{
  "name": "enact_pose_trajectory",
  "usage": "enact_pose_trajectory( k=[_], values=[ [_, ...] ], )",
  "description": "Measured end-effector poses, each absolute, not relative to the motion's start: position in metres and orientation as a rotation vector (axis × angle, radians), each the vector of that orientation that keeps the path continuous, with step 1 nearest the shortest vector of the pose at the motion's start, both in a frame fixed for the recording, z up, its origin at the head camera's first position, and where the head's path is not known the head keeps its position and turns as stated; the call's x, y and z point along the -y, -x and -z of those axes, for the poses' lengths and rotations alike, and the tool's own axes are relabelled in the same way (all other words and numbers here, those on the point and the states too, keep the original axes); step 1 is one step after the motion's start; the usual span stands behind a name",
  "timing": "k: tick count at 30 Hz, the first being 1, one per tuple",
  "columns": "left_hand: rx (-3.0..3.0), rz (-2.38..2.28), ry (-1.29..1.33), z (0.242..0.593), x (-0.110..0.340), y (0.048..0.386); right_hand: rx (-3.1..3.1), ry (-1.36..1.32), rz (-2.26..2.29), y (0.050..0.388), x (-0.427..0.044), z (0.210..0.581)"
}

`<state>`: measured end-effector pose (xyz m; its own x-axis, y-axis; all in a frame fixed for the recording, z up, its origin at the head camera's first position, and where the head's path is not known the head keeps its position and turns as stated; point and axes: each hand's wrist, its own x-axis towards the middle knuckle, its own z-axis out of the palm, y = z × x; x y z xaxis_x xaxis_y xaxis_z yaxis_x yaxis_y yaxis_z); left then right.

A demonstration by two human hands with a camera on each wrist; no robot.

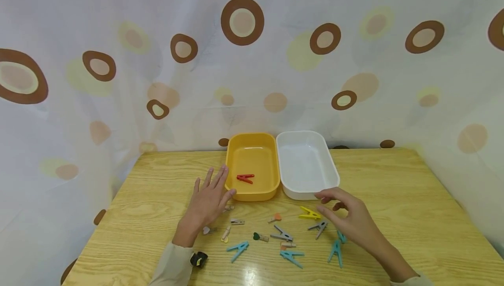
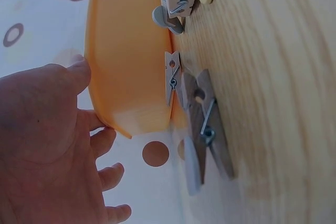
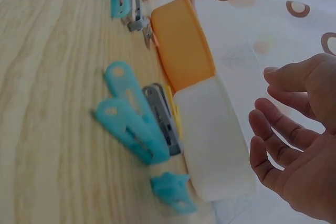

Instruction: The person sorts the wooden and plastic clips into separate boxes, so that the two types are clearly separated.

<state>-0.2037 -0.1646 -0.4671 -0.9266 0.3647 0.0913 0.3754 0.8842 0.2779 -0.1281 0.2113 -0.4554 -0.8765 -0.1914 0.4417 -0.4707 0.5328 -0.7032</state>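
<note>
My left hand (image 1: 207, 201) lies at the near left corner of the yellow tray (image 1: 277, 181), its spread fingers touching the rim. In the left wrist view, the thumb meets that rim. Inside the tray is a red clothespin (image 1: 245, 178). My right hand (image 1: 350, 218) hovers just in front of the white tray (image 1: 332, 176), fingers loosely bent with nothing between them. Nearest to it are a yellow clothespin (image 1: 310, 213), a grey clothespin (image 1: 319, 228) and a blue clothespin (image 1: 336, 252). Another blue clothespin (image 1: 342, 236) is partly hidden beside the right hand.
Several small wooden clothespins, one with a green heart (image 1: 257, 236), lie scattered between the hands. More blue clothespins (image 1: 238, 249) and a grey one (image 1: 281, 234) lie among them. A black clip-like object (image 1: 198, 259) sits by the left sleeve. A patterned curtain (image 1: 275, 67) hangs behind the wooden table (image 1: 393, 198).
</note>
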Motion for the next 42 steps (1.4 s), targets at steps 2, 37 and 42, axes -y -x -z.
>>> enact_pose_trajectory(
  k=[2,37,42],
  values=[
    [3.012,0.460,0.590,0.467,0.165,0.203,2.472,-0.542,-1.268,0.127,-0.216,0.459],
    [3.008,0.444,0.600,0.466,0.165,0.203,2.678,-0.519,-1.121,0.101,-0.276,0.497],
    [3.014,0.434,0.599,0.467,0.164,0.203,2.713,-0.484,-1.061,0.099,-0.278,0.500]
  ],
)
